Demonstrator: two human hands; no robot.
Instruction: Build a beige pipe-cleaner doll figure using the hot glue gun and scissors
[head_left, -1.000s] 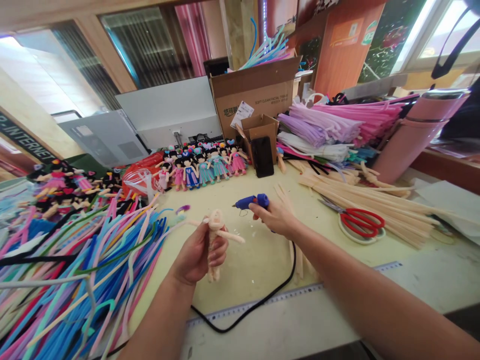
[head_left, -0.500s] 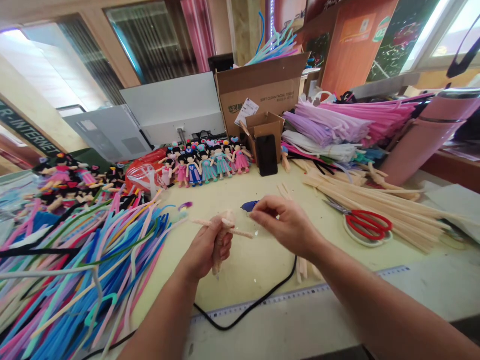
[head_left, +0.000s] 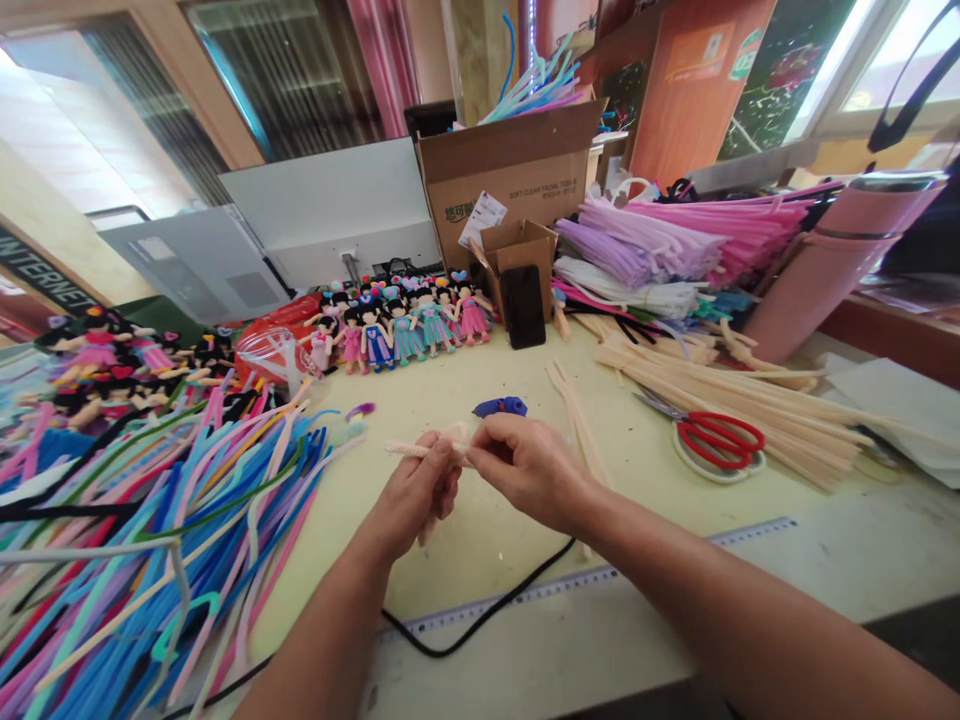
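Note:
My left hand point(head_left: 420, 490) is closed around a beige pipe-cleaner figure point(head_left: 401, 450); one twisted arm sticks out to the left, and its lower part hangs below my fingers. My right hand point(head_left: 525, 465) meets it from the right, thumb and fingertips pinched on the figure's other arm, which they mostly cover. Just behind my right hand lies a blue pointed tool point(head_left: 501, 406) on the pale yellow tabletop. Two or so loose beige pipe cleaners point(head_left: 577, 420) rest beyond my right wrist.
Coloured pipe cleaners point(head_left: 217, 530) heap up at left. Finished dolls point(head_left: 405, 325) stand before a cardboard box point(head_left: 517, 165) and a phone point(head_left: 523, 308). Red-handled scissors point(head_left: 720, 440), beige stems point(head_left: 750, 410) and a pink flask point(head_left: 832, 270) are at right. A black cord point(head_left: 480, 630) crosses a ruler point(head_left: 540, 592).
My right hand has moved left from beside the blue tool onto the figure's right-hand arm and pinches it. My left hand keeps its hold. The view has shifted slightly.

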